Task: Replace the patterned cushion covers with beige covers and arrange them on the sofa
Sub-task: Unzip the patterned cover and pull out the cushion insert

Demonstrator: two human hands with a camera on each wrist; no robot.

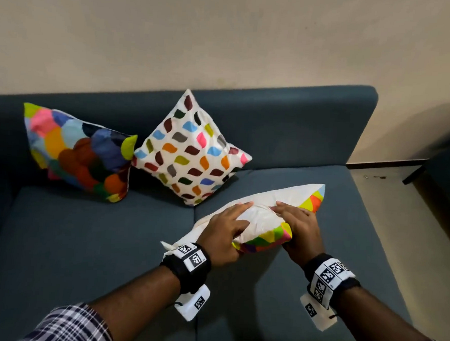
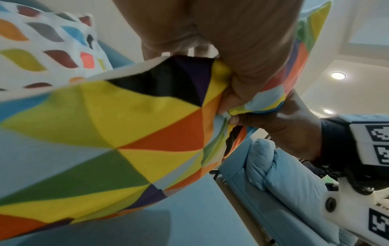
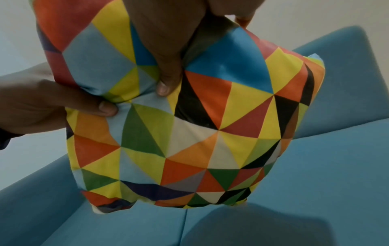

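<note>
A cushion (image 1: 259, 216) with a triangle-patterned face and a plain cream back lies tilted on the right seat of the sofa, cream side up. My left hand (image 1: 224, 232) grips its near edge, fingers on the cream side and thumb pressed into the patterned face (image 3: 200, 133). My right hand (image 1: 300, 227) grips the same edge just to the right, its thumb (image 3: 166, 83) dug into the pattern. In the left wrist view both thumbs bunch the coloured fabric (image 2: 126, 133) together. A cream fabric corner (image 1: 170, 246) sticks out under my left wrist.
Two more patterned cushions lean on the sofa back: one with coloured circles (image 1: 80, 153) at the left, one with coloured leaves on white (image 1: 191, 149) in the middle. The dark blue sofa (image 1: 82, 240) ends at the right, where light floor (image 1: 400, 212) and a dark furniture leg (image 1: 413, 176) show.
</note>
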